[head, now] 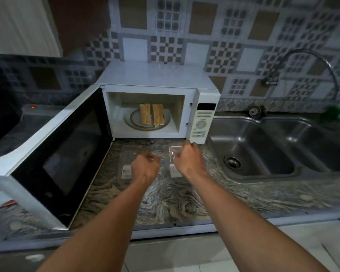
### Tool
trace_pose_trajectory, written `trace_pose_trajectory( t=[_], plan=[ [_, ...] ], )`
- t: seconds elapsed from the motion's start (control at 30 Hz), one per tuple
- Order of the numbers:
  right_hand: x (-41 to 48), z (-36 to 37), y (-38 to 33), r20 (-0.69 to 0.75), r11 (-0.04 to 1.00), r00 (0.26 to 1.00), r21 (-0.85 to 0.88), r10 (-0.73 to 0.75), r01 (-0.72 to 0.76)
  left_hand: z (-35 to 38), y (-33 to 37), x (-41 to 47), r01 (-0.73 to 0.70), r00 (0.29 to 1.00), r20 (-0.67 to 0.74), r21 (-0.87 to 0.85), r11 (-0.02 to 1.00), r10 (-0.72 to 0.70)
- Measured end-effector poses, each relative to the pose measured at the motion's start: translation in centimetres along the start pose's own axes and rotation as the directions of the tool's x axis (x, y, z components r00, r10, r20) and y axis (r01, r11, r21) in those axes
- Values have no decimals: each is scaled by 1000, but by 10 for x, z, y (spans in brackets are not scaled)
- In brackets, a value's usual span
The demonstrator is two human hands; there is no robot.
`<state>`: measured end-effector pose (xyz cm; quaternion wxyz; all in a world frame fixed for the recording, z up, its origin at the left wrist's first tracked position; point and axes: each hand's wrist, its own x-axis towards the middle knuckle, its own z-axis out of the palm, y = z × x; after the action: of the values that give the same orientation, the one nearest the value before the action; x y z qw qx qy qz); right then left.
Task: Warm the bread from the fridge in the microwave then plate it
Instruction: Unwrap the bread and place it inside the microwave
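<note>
Golden bread [152,117], two stacks of slices side by side, sits on the plate [131,120] inside the microwave [155,79], whose door [53,154] hangs wide open. Both the left hand [145,167] and the right hand [188,158] hover loosely curled and empty above clear plastic packaging [126,161] on the counter [165,201]. The step now is probably closing up: swing the door from its outer edge until it latches, then set a short time on the control panel [201,124].
</note>
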<state>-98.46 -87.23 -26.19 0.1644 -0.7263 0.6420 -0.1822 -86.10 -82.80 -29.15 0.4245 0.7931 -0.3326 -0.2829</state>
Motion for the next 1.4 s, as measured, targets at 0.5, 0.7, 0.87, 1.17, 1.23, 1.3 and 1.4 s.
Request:
trace_pose_trajectory(
  t=[0.5, 0.7, 0.87, 1.17, 1.23, 1.3, 1.4],
  plan=[
    [22, 37, 55, 303, 971, 938, 110, 171, -213, 67, -25, 14, 351, 920, 242, -150, 924, -310],
    [17, 52, 59, 297, 966, 942, 149, 159, -210, 67, -40, 19, 335, 935, 179, -158, 929, -307],
    [16, 61, 57, 278, 949, 943, 204, 181, -242, 67, -42, 19, 368, 923, 197, -209, 906, -330],
    [17, 61, 66, 308, 923, 929, 254, 205, -288, 68, -41, 21, 434, 899, 185, -277, 857, -396],
    [17, 60, 66, 307, 921, 928, 257, 211, -294, 69, -41, 21, 437, 898, 172, -262, 860, -405],
    [16, 58, 64, 305, 924, 929, 249, 209, -290, 69, -40, 21, 424, 905, 163, -241, 873, -394],
    [13, 58, 62, 292, 934, 934, 225, 208, -278, 69, -43, 20, 377, 923, 147, -167, 911, -355]
  ],
)
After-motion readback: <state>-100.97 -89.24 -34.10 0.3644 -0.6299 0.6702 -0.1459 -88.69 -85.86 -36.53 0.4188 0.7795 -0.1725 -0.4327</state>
